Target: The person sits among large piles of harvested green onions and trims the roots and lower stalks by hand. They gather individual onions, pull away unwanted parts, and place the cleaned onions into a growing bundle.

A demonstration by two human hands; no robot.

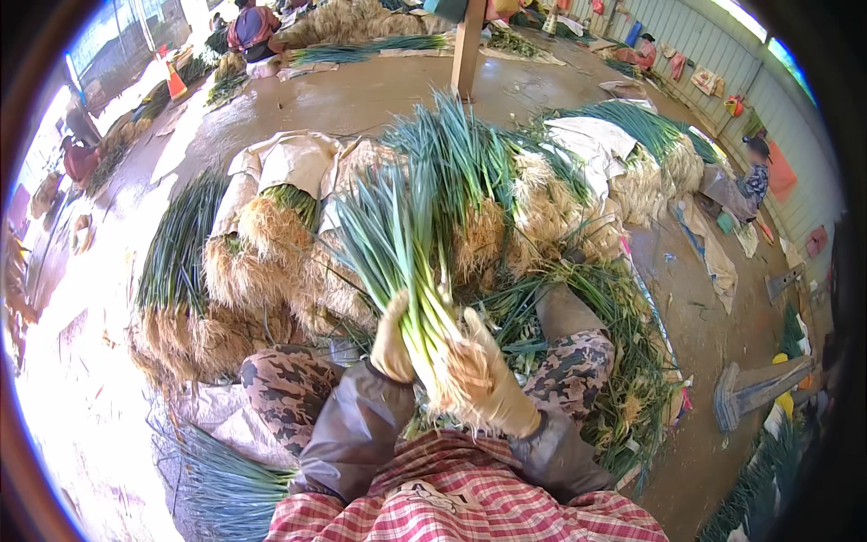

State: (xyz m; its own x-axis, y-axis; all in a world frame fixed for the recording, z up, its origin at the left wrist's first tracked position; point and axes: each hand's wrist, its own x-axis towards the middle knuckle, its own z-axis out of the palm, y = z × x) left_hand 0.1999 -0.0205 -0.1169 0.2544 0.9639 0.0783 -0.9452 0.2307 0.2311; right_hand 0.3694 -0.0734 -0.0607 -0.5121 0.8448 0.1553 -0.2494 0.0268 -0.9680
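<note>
A bunch of spring onions (417, 307) is held in front of my lap, its green tops pointing away and up to the left, its pale roots toward me. My left hand (393, 340), in a cream glove, grips the white stalks from the left. The gloved right hand (502, 388) closes on the bunch's right side by the roots; some of its fingers are hidden. Beyond, a thick stack of spring onions (452, 149) rises with the leaves upward. Bundles with bushy tan roots (275, 226) stand to its left, partly under cloth sacking (293, 164).
Loose green leaves and trimmings (619, 384) lie beside my right knee. More spring onions (230, 479) rest at lower left. A wooden post (467, 54) stands beyond the stack. Another person (750, 176) sits at far right, near a low wooden stool (759, 388). Others sit farther back.
</note>
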